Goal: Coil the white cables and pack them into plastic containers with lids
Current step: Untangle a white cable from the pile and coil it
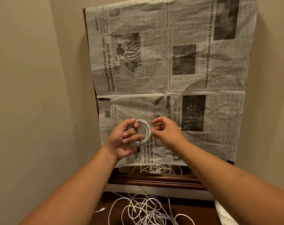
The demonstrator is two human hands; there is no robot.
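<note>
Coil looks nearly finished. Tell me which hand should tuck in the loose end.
Probably right. The left hand is gripping the white coil, while the right hand pinches at its edge.

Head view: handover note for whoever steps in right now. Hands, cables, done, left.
Left hand: shut on the coiled white cable, fingers through the loop, held over the newspaper.
Right hand: open, fingertips beside the coil's right edge; whether they touch it is unclear.
Loose cables: one tangle at the bottom of the view, another at the newspaper's near edge. A loose connector end lies left of the bottom tangle.
Done: one cable coiled, in hand.
Left: pack that coil, coil the tangled cables. No containers or lids in view.
</note>
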